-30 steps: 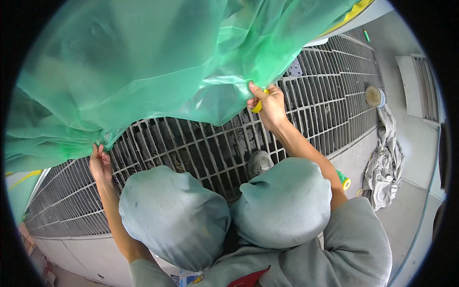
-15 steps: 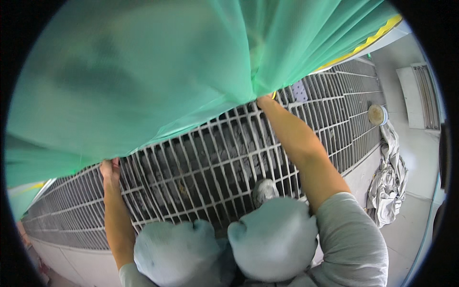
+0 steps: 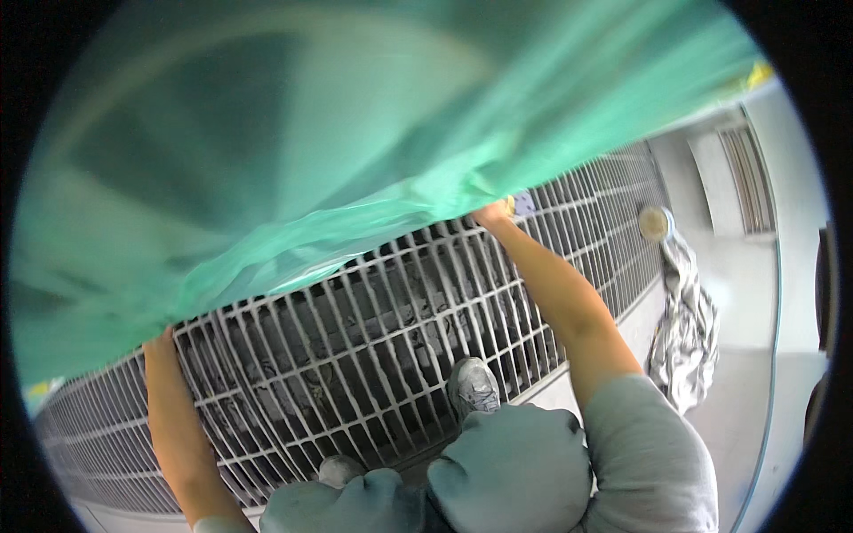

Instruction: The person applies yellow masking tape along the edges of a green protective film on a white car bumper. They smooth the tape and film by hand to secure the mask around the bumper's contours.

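A wide sheet of thin, see-through green plastic film (image 3: 382,209) fills the upper view, with a large dark and pale curved shape showing dimly behind it. My left hand (image 3: 160,341) grips its lower edge at the left, the fingers mostly hidden by the film. At the middle right, my right hand (image 3: 492,212) is closed on a gathered part of the same edge, where folds run together. A small yellow thing shows beside the right fingers, too blurred to name. Both arms stretch forward over a floor grating.
Metal floor grating (image 3: 391,330) with open gaps lies under my shoes (image 3: 474,387). A purple spotted item (image 3: 523,203) rests on it past my right hand. To the right are a round container (image 3: 657,224), a crumpled grey cloth (image 3: 686,333) and a slatted vent (image 3: 746,180) at the wall.
My left hand has moved left and nearer to me with the film edge. The film has billowed and its folds have shifted. My view has turned, showing more of my shoes.
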`<act>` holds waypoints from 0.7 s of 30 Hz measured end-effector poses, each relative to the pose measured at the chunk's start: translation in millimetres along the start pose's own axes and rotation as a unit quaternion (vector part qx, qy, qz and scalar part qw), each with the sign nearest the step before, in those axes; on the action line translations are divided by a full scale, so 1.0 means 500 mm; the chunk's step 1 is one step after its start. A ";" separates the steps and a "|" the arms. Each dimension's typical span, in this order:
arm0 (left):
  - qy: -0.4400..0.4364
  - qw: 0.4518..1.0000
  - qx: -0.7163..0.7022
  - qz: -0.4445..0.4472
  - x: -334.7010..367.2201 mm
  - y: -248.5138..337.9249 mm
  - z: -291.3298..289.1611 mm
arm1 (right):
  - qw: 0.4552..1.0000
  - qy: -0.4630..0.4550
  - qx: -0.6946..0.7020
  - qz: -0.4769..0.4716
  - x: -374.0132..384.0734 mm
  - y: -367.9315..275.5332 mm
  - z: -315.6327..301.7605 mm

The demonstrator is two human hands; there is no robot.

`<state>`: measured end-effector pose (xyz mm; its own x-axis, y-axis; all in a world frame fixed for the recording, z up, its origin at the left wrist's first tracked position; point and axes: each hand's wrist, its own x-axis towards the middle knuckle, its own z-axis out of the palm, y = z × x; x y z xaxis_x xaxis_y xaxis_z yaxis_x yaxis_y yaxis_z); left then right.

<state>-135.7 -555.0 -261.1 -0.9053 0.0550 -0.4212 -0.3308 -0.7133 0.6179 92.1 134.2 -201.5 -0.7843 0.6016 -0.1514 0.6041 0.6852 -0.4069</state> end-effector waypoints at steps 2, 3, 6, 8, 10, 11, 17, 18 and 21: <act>-0.009 1.000 -0.020 0.005 -0.012 -0.007 0.024 | 0.998 -0.048 0.003 0.048 -0.087 0.046 -0.051; -0.011 0.999 -0.036 0.007 -0.021 -0.012 0.037 | 0.977 -0.081 -0.122 0.154 -0.124 0.052 -0.062; -0.025 0.995 -0.101 0.007 -0.045 -0.027 0.090 | 0.983 -0.160 0.008 0.091 -0.263 0.028 -0.087; -0.032 0.991 -0.129 0.010 -0.065 -0.014 0.119 | 0.968 -0.248 -0.004 0.036 -0.320 -0.041 -0.094; -0.035 0.986 -0.160 -0.007 -0.077 -0.010 0.147 | 0.946 -0.322 -0.007 0.040 -0.380 -0.138 -0.115; -0.029 0.985 -0.171 -0.016 -0.084 -0.013 0.158 | 0.928 -0.373 -0.010 0.013 -0.403 -0.194 -0.115; 0.203 0.979 0.030 0.016 -0.182 -0.052 0.094 | 0.815 -0.529 -0.041 -0.232 -0.534 -0.565 -0.016; 0.179 0.982 0.041 0.038 -0.216 -0.061 0.073 | 0.828 -0.512 -0.030 -0.228 -0.551 -0.620 0.005; 0.068 0.990 0.103 0.071 -0.332 -0.070 0.017 | 0.842 -0.474 0.097 -0.240 -0.594 -0.765 0.061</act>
<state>23.9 -533.3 -207.2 -0.9074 -0.1402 -0.3962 -0.2616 -0.5494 0.7936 89.7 -319.1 -28.1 -0.7470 -0.3863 -0.5411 0.2231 0.6211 -0.7513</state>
